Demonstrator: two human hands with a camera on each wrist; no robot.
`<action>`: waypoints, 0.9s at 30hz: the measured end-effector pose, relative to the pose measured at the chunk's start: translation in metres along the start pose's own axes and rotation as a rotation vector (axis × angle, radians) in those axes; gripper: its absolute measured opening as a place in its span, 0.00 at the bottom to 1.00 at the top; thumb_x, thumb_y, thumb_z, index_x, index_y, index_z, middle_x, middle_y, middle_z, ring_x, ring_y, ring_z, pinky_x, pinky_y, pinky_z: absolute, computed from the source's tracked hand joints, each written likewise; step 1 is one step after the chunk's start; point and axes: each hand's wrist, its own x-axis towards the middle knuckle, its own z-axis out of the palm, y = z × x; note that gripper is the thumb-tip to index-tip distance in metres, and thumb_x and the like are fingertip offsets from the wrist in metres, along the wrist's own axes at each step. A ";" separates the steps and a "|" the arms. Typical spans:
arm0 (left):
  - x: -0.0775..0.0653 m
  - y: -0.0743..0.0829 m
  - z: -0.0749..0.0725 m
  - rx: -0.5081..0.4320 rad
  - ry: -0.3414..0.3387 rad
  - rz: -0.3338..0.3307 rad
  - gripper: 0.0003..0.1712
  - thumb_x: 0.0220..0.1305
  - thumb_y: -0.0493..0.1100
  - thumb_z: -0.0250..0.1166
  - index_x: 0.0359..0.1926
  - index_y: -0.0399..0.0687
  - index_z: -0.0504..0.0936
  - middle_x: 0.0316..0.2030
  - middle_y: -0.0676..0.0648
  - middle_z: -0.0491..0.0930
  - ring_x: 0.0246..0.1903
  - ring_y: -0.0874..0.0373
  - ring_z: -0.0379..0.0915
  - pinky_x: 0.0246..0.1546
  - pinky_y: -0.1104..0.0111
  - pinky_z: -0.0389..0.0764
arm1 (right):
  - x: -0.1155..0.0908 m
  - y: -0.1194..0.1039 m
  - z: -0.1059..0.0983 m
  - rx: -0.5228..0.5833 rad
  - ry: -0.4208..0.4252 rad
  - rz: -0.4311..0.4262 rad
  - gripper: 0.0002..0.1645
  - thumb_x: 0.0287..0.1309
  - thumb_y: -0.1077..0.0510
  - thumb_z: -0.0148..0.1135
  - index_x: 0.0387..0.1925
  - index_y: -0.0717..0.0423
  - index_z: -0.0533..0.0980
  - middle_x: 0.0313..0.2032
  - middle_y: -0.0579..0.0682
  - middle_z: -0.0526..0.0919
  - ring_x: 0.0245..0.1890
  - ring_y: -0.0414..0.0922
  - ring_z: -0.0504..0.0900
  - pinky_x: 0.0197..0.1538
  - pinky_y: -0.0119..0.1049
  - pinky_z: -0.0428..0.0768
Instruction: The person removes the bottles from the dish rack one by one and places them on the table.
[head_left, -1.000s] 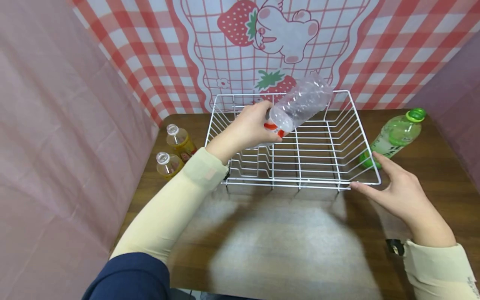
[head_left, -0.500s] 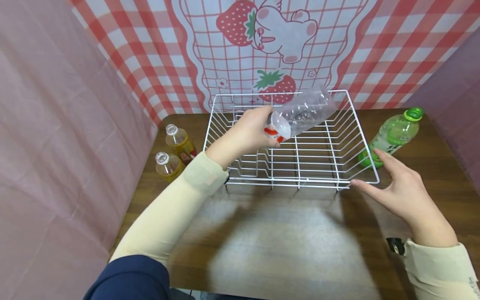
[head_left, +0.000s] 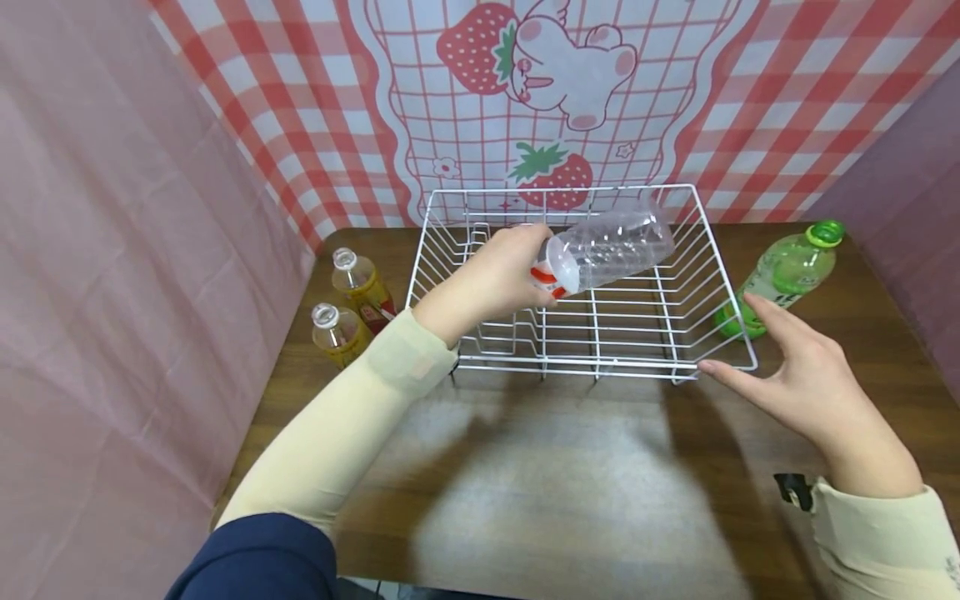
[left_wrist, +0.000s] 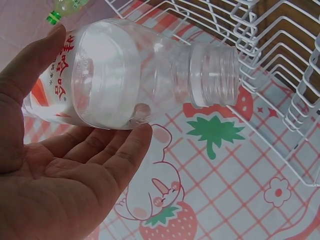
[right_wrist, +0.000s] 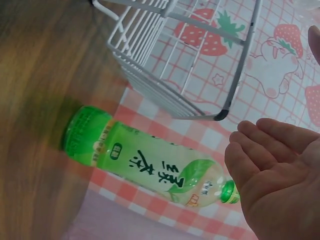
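My left hand [head_left: 510, 271] grips a clear plastic bottle [head_left: 617, 248] with a red-and-white label, above the white wire dish rack [head_left: 596, 364]. The bottle lies nearly level in the head view, its far end toward the rack's right side. In the left wrist view its threaded neck [left_wrist: 214, 75] has no cap; the thumb and fingers lie on opposite sides of it. My right hand [head_left: 813, 387] is spread by the rack's front right corner, fingers fairly straight, holding nothing; whether the thumb touches the wire I cannot tell. Behind it stands a green tea bottle [head_left: 787, 271] with a green cap.
Two capless bottles with yellow labels, a rear one [head_left: 363, 287] and a front one [head_left: 341, 333], stand left of the rack. The wooden table [head_left: 585, 492] extends in front. A red-and-white checked cloth [head_left: 337, 108] hangs behind, and a pink curtain [head_left: 135, 292] at the left.
The clear bottle has come down toward the rack and tilted from steeply slanted to nearly level, with my left hand lowering slightly. My right hand has barely moved.
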 end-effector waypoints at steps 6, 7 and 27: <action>-0.001 0.001 0.002 0.028 -0.017 0.007 0.33 0.46 0.42 0.83 0.52 0.41 0.76 0.40 0.50 0.78 0.40 0.57 0.74 0.42 0.69 0.77 | 0.002 -0.006 -0.002 0.006 0.010 -0.028 0.62 0.38 0.47 0.85 0.75 0.57 0.65 0.66 0.68 0.71 0.61 0.71 0.71 0.59 0.71 0.66; -0.002 0.001 0.002 0.032 -0.017 0.012 0.33 0.47 0.42 0.83 0.52 0.41 0.76 0.40 0.50 0.79 0.40 0.57 0.74 0.42 0.69 0.77 | 0.002 -0.007 -0.002 0.005 0.011 -0.034 0.62 0.38 0.47 0.86 0.75 0.57 0.65 0.66 0.68 0.71 0.61 0.71 0.71 0.59 0.71 0.66; -0.011 0.006 0.006 0.227 -0.066 0.044 0.31 0.49 0.45 0.82 0.49 0.45 0.75 0.40 0.51 0.76 0.39 0.57 0.72 0.41 0.66 0.77 | 0.012 -0.040 -0.010 0.008 0.035 -0.146 0.64 0.34 0.50 0.87 0.75 0.52 0.66 0.68 0.66 0.70 0.63 0.69 0.71 0.64 0.65 0.66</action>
